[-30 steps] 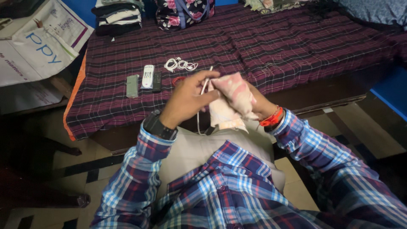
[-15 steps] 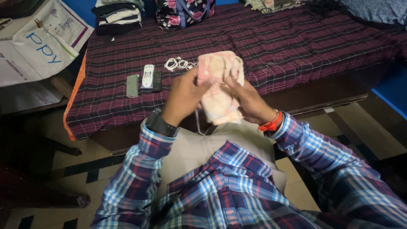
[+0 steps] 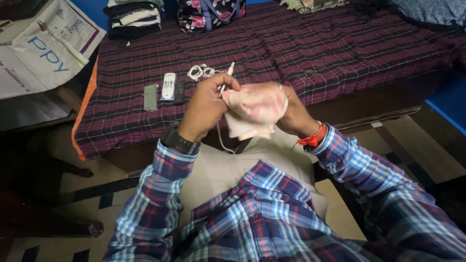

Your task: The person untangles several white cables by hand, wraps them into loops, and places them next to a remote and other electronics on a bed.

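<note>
My left hand (image 3: pixel 204 104) pinches a thin white cable (image 3: pixel 224 82) near its plug end, which sticks up above my fingers; the rest of the cable hangs down toward my lap. My right hand (image 3: pixel 291 114) holds a crumpled pink and cream cloth (image 3: pixel 252 109) pressed against the cable. Both hands are raised in front of the edge of the bed (image 3: pixel 340 53), which has a dark plaid cover. I wear a black watch on the left wrist and an orange band on the right.
On the bed lie a coiled white cable (image 3: pixel 204 73), a white remote (image 3: pixel 169 86), a dark remote (image 3: pixel 179 92) and a grey case (image 3: pixel 151 97). Folded clothes (image 3: pixel 133 17) and a floral bag (image 3: pixel 208 13) sit at the far edge. A printed sack (image 3: pixel 43 48) lies to the left.
The cloth was lifted up over the cable half a second ago and has come back down. It is now bunched in my right hand, and the cable's end shows above my left fingers again.
</note>
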